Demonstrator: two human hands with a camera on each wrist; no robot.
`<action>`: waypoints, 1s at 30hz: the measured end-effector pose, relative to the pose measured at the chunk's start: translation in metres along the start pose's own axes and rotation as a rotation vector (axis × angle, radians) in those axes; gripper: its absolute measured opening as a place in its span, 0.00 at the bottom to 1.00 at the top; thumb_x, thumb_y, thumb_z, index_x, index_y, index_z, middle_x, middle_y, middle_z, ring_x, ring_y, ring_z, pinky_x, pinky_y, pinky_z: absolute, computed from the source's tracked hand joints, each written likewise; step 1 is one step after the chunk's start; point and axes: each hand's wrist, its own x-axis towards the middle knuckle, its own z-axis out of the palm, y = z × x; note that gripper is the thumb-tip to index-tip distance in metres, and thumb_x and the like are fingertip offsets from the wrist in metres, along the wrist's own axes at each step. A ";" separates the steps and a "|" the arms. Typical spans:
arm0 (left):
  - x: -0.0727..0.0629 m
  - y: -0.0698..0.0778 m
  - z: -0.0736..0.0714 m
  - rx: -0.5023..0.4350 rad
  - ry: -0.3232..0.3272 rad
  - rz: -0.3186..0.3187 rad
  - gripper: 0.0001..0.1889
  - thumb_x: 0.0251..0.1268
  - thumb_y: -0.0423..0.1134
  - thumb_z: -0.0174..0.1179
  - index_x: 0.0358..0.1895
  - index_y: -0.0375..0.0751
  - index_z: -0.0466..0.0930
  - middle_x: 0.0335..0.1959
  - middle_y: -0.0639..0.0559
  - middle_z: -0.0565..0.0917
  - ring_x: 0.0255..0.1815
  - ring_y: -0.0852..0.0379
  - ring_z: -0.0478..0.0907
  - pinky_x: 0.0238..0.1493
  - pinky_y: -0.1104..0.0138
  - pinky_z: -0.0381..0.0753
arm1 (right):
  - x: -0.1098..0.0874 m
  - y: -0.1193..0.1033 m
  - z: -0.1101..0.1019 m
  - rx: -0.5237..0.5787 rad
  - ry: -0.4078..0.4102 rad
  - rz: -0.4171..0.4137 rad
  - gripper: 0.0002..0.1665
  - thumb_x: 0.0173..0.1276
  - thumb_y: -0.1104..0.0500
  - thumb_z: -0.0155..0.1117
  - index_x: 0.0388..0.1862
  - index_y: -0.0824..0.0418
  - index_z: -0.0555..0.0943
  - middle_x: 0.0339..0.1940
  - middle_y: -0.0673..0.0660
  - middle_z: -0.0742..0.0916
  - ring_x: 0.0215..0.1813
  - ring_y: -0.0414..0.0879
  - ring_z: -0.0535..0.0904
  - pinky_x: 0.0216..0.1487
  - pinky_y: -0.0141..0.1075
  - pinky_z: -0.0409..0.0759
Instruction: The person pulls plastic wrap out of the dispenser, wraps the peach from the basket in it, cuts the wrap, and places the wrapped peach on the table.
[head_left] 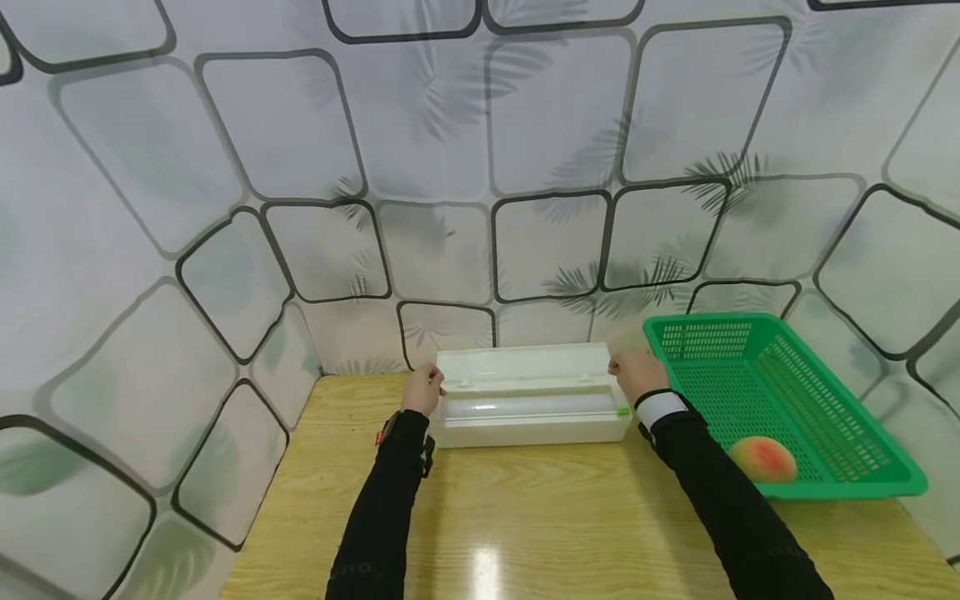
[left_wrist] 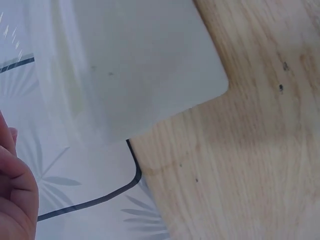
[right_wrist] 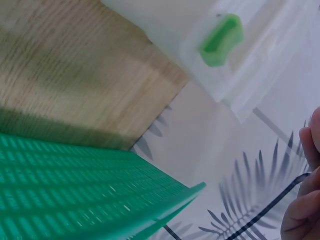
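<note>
A white cling film dispenser (head_left: 532, 432) lies on the table with its lid (head_left: 525, 360) raised at the back. Inside it a roll of clear film (head_left: 525, 406) shows, and a small green slider (right_wrist: 222, 41) sits at its right end. My left hand (head_left: 423, 388) is at the box's left end, thumb and fingertips pinching the thin clear film. Shiny streaks of this film (left_wrist: 11, 37) show in the left wrist view. At the right end, my right hand (head_left: 637, 373) pinches the film's other side, fingers curled. Most of the transparent sheet is hard to make out.
On the right, close beside my right forearm, stands a green plastic basket (head_left: 847, 400) with a peach (head_left: 763, 460) at its near left corner. The wooden table (head_left: 525, 517) ends at a patterned wall covering (head_left: 435, 258) behind the dispenser.
</note>
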 end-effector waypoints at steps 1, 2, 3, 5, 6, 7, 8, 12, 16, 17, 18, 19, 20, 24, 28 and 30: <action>0.001 0.001 -0.001 -0.003 0.003 -0.001 0.05 0.65 0.29 0.47 0.32 0.32 0.71 0.27 0.41 0.77 0.24 0.51 0.76 0.24 0.65 0.67 | 0.001 0.000 -0.002 -0.005 0.005 -0.002 0.04 0.55 0.65 0.63 0.30 0.63 0.84 0.28 0.61 0.84 0.28 0.54 0.79 0.31 0.47 0.76; 0.003 0.002 -0.002 -0.005 0.002 -0.004 0.05 0.65 0.29 0.47 0.32 0.33 0.71 0.27 0.41 0.77 0.24 0.51 0.76 0.24 0.65 0.67 | 0.001 -0.001 -0.004 -0.007 0.010 -0.003 0.04 0.55 0.65 0.64 0.29 0.63 0.84 0.27 0.60 0.84 0.28 0.54 0.79 0.30 0.47 0.75; 0.004 0.003 -0.003 -0.008 0.001 -0.011 0.05 0.65 0.30 0.47 0.32 0.34 0.71 0.26 0.42 0.76 0.25 0.51 0.76 0.25 0.65 0.67 | 0.002 -0.002 -0.007 -0.007 0.014 -0.005 0.04 0.54 0.64 0.64 0.29 0.63 0.83 0.27 0.60 0.84 0.28 0.54 0.79 0.30 0.47 0.75; 0.006 0.007 -0.004 -0.021 0.000 -0.029 0.05 0.66 0.30 0.46 0.33 0.34 0.72 0.27 0.43 0.76 0.26 0.51 0.76 0.26 0.64 0.69 | 0.004 -0.002 -0.012 -0.013 0.024 -0.009 0.04 0.53 0.64 0.65 0.28 0.63 0.83 0.26 0.61 0.84 0.27 0.54 0.78 0.29 0.47 0.75; 0.007 0.009 -0.005 -0.025 0.000 -0.029 0.06 0.66 0.30 0.46 0.33 0.33 0.72 0.28 0.42 0.77 0.26 0.51 0.76 0.27 0.63 0.70 | 0.004 -0.003 -0.015 -0.013 0.031 -0.006 0.04 0.53 0.64 0.65 0.28 0.63 0.83 0.26 0.60 0.84 0.27 0.54 0.78 0.29 0.47 0.75; 0.007 0.011 -0.006 -0.030 0.001 -0.027 0.06 0.66 0.30 0.45 0.34 0.33 0.72 0.29 0.41 0.77 0.27 0.50 0.77 0.28 0.63 0.71 | 0.005 -0.003 -0.018 -0.013 0.036 -0.001 0.03 0.53 0.64 0.65 0.28 0.62 0.83 0.26 0.60 0.84 0.27 0.53 0.78 0.29 0.47 0.75; 0.007 0.013 -0.008 -0.037 0.001 -0.028 0.06 0.66 0.30 0.45 0.34 0.33 0.72 0.30 0.41 0.77 0.28 0.50 0.77 0.30 0.62 0.72 | 0.006 -0.003 -0.020 -0.011 0.038 0.002 0.03 0.53 0.64 0.65 0.28 0.62 0.83 0.26 0.59 0.84 0.27 0.53 0.78 0.28 0.47 0.75; 0.009 0.022 -0.013 -0.069 0.006 -0.013 0.06 0.66 0.29 0.45 0.35 0.30 0.72 0.30 0.40 0.77 0.29 0.49 0.77 0.33 0.61 0.74 | 0.009 -0.003 -0.030 -0.010 0.043 0.005 0.02 0.55 0.65 0.63 0.26 0.62 0.83 0.24 0.59 0.83 0.24 0.51 0.77 0.28 0.45 0.74; 0.012 0.032 -0.020 -0.087 0.023 0.009 0.06 0.66 0.29 0.45 0.34 0.30 0.71 0.28 0.41 0.77 0.31 0.47 0.78 0.33 0.61 0.74 | 0.012 -0.003 -0.038 -0.010 0.046 0.010 0.04 0.57 0.65 0.61 0.28 0.63 0.83 0.25 0.60 0.83 0.25 0.52 0.77 0.28 0.46 0.75; 0.013 0.035 -0.021 -0.084 0.029 0.017 0.06 0.66 0.29 0.45 0.34 0.31 0.71 0.28 0.41 0.77 0.31 0.47 0.78 0.32 0.61 0.74 | 0.013 -0.003 -0.041 -0.007 0.051 0.012 0.04 0.57 0.65 0.61 0.29 0.63 0.83 0.26 0.61 0.84 0.25 0.53 0.77 0.29 0.47 0.75; 0.013 0.037 -0.023 -0.081 0.035 0.018 0.06 0.66 0.29 0.46 0.34 0.31 0.72 0.27 0.41 0.77 0.31 0.47 0.78 0.31 0.62 0.74 | 0.013 -0.004 -0.043 -0.006 0.055 0.010 0.04 0.57 0.65 0.62 0.30 0.63 0.83 0.27 0.62 0.84 0.26 0.54 0.78 0.29 0.47 0.75; 0.014 0.039 -0.025 -0.083 0.039 0.018 0.06 0.66 0.30 0.46 0.34 0.31 0.72 0.27 0.41 0.77 0.31 0.47 0.78 0.31 0.62 0.74 | 0.014 -0.005 -0.046 -0.005 0.058 0.009 0.05 0.57 0.65 0.61 0.31 0.64 0.83 0.27 0.62 0.84 0.26 0.54 0.78 0.29 0.47 0.75; 0.014 0.041 -0.028 -0.081 0.042 0.020 0.07 0.66 0.30 0.46 0.34 0.31 0.72 0.28 0.41 0.77 0.31 0.47 0.78 0.31 0.62 0.74 | 0.014 -0.006 -0.048 0.000 0.062 0.008 0.05 0.57 0.65 0.61 0.31 0.64 0.83 0.28 0.62 0.84 0.26 0.54 0.78 0.29 0.47 0.75; 0.015 0.049 -0.036 -0.067 0.052 0.022 0.07 0.66 0.30 0.45 0.34 0.31 0.73 0.28 0.41 0.77 0.32 0.48 0.78 0.30 0.62 0.73 | 0.016 -0.009 -0.057 0.018 0.082 -0.010 0.06 0.58 0.64 0.61 0.33 0.65 0.83 0.29 0.63 0.84 0.26 0.54 0.78 0.29 0.47 0.75; 0.017 0.056 -0.042 -0.058 0.061 0.047 0.07 0.66 0.30 0.45 0.35 0.31 0.72 0.29 0.40 0.77 0.33 0.48 0.78 0.31 0.61 0.73 | 0.018 -0.009 -0.065 0.018 0.113 -0.037 0.08 0.59 0.62 0.61 0.33 0.66 0.83 0.29 0.63 0.84 0.25 0.54 0.78 0.26 0.47 0.75; 0.018 0.060 -0.045 -0.065 0.061 0.055 0.07 0.67 0.31 0.45 0.36 0.31 0.72 0.30 0.40 0.77 0.34 0.48 0.77 0.34 0.61 0.73 | 0.019 -0.010 -0.070 0.023 0.127 -0.047 0.08 0.59 0.62 0.60 0.34 0.66 0.83 0.29 0.64 0.84 0.25 0.54 0.78 0.25 0.47 0.75</action>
